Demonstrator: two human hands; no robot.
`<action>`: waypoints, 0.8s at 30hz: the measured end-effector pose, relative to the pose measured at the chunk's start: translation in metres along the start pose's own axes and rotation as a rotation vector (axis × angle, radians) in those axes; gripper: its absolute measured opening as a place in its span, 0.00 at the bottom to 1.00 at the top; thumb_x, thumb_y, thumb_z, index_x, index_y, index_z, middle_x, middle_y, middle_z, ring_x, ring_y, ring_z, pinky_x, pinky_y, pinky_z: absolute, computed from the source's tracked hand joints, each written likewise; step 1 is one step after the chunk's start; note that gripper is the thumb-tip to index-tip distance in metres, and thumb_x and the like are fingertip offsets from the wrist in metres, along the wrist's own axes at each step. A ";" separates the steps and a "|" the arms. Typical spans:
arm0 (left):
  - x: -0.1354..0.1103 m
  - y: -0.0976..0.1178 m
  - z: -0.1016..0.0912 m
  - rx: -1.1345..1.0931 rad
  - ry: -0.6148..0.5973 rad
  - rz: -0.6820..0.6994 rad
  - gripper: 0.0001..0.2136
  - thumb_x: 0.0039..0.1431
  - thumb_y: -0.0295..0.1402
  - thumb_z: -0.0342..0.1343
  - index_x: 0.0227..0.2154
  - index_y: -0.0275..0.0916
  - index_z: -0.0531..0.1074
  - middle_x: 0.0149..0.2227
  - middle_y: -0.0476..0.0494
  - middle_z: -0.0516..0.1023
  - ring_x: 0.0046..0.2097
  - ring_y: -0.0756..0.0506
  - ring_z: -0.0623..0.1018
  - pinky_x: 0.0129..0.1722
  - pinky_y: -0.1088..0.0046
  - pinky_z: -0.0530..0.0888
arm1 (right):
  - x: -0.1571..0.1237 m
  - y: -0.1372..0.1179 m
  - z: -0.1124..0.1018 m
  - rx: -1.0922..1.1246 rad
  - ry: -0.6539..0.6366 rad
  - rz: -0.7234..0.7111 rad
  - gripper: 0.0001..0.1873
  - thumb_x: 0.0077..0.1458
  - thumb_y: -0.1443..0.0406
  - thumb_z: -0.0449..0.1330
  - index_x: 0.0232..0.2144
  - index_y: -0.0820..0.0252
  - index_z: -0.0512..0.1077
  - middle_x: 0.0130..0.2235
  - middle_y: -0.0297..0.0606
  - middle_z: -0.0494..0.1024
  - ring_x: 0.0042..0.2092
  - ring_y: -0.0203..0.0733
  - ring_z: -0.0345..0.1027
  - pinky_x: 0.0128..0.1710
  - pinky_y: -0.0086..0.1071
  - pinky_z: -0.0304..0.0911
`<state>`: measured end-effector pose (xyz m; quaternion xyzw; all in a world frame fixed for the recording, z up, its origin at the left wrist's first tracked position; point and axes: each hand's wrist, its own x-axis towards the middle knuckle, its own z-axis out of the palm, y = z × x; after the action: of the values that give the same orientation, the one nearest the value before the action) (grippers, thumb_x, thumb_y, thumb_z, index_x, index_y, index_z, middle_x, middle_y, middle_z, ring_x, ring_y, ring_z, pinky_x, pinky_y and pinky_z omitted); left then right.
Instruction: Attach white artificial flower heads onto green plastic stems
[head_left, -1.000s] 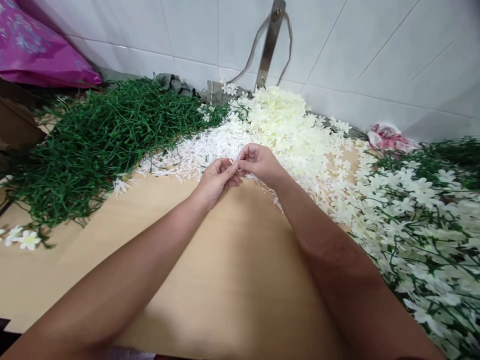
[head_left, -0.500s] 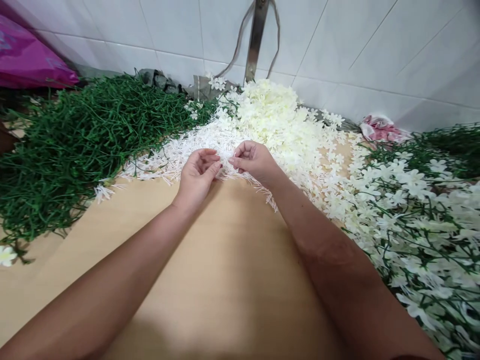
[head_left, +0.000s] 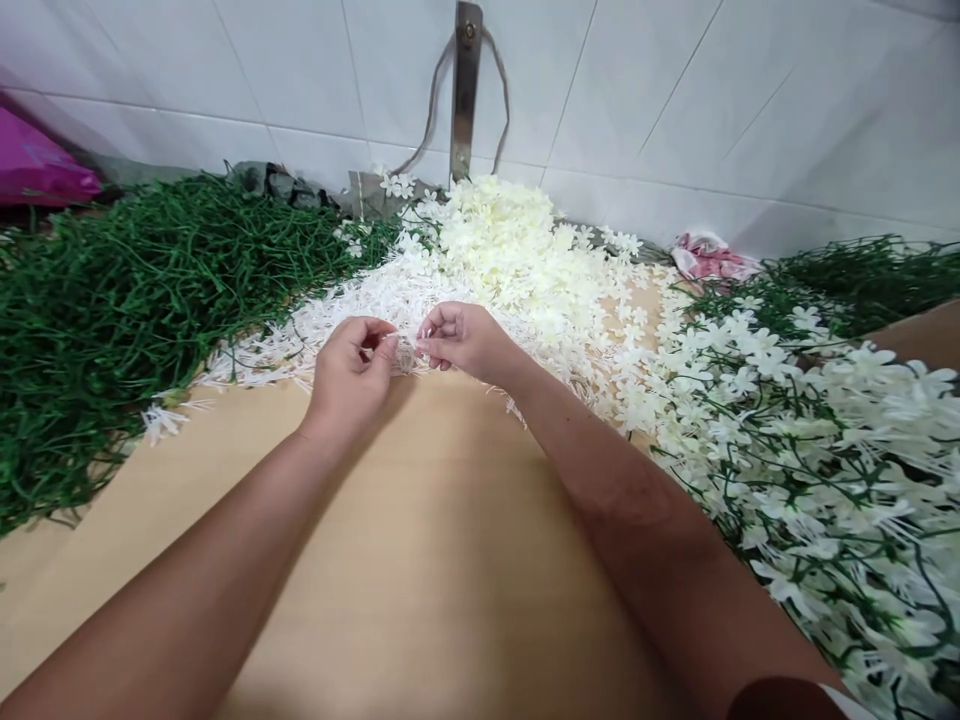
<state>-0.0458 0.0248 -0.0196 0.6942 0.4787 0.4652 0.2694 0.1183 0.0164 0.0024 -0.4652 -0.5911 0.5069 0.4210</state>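
1. Left hand [head_left: 349, 375]: we see thumb and forefinger pinched on a thin white strand [head_left: 402, 338]; other fingers curled in behind.
2. Right hand [head_left: 469, 340]: fingers bent, thumb and forefinger tips close together right at the strand's far end. We can't tell if they grip it; too small and it blends into the white behind.
3. Strand location: between the two sets of fingertips, in front of the pile of white strands [head_left: 360, 300].
4. Pose: our forearms come in from the lower corners and converge above the far edge of the tan board [head_left: 390, 520]. Hands near each other, fingertips facing.
5. Vs half a second ago: we had the left fingers parted, with a clear gap to the right hand; now the left is pinched and the gap is narrower. Our view has also shifted: metal strip [head_left: 465, 90] sits further left in frame.
6. Around us: green stems [head_left: 172, 270] on the left, pale yellow petals [head_left: 495, 230] heaped beyond the right hand, stemmed white flowers [head_left: 810, 470] beside the right forearm.
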 end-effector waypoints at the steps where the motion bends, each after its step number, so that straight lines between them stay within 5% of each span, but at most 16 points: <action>1: 0.002 -0.003 -0.001 -0.028 0.029 -0.029 0.05 0.52 0.32 0.53 0.31 0.38 0.69 0.29 0.49 0.69 0.30 0.50 0.68 0.31 0.73 0.66 | 0.001 0.000 -0.001 -0.031 0.003 -0.010 0.10 0.49 0.73 0.61 0.24 0.60 0.63 0.19 0.26 0.68 0.21 0.27 0.62 0.22 0.23 0.58; 4: 0.007 -0.011 -0.005 -0.019 0.128 -0.039 0.07 0.52 0.31 0.54 0.35 0.39 0.69 0.33 0.47 0.69 0.33 0.49 0.70 0.34 0.72 0.68 | 0.002 0.001 -0.008 -0.123 0.067 -0.073 0.10 0.50 0.72 0.60 0.23 0.59 0.62 0.20 0.27 0.67 0.22 0.27 0.60 0.23 0.24 0.58; 8: 0.006 -0.012 -0.007 0.151 0.189 0.131 0.13 0.48 0.27 0.56 0.40 0.39 0.71 0.44 0.42 0.68 0.46 0.44 0.71 0.47 0.66 0.68 | 0.001 -0.002 -0.019 -0.157 0.200 -0.107 0.10 0.50 0.72 0.60 0.23 0.60 0.62 0.21 0.27 0.65 0.23 0.28 0.59 0.25 0.26 0.57; 13: -0.007 0.001 0.004 -0.032 -0.092 0.150 0.17 0.54 0.34 0.54 0.47 0.38 0.69 0.44 0.42 0.72 0.41 0.47 0.74 0.44 0.68 0.70 | -0.001 -0.003 -0.005 -0.030 0.025 -0.057 0.09 0.49 0.70 0.61 0.25 0.60 0.62 0.22 0.29 0.70 0.25 0.29 0.64 0.26 0.26 0.59; 16: -0.011 0.003 0.009 -0.117 -0.163 0.063 0.12 0.56 0.35 0.53 0.41 0.36 0.72 0.38 0.43 0.75 0.39 0.47 0.74 0.41 0.71 0.70 | -0.002 -0.005 -0.003 -0.152 0.001 -0.091 0.08 0.49 0.70 0.60 0.24 0.59 0.63 0.21 0.28 0.68 0.24 0.29 0.62 0.26 0.27 0.58; 19: -0.012 0.000 0.009 -0.062 -0.115 0.034 0.07 0.55 0.33 0.52 0.33 0.36 0.73 0.33 0.44 0.75 0.36 0.48 0.73 0.38 0.72 0.69 | -0.007 -0.013 -0.030 -0.461 0.234 -0.178 0.05 0.48 0.70 0.61 0.24 0.59 0.66 0.25 0.33 0.70 0.28 0.33 0.63 0.30 0.31 0.60; 24: -0.016 0.002 0.013 0.050 -0.209 0.170 0.08 0.57 0.31 0.50 0.33 0.39 0.74 0.33 0.45 0.76 0.37 0.46 0.74 0.39 0.70 0.69 | -0.018 -0.017 -0.096 -0.835 0.564 -0.053 0.06 0.46 0.71 0.61 0.30 0.60 0.71 0.25 0.34 0.70 0.28 0.36 0.62 0.34 0.37 0.60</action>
<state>-0.0348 0.0105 -0.0299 0.7835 0.3991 0.3991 0.2600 0.2132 0.0179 0.0309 -0.6973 -0.6184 0.0711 0.3552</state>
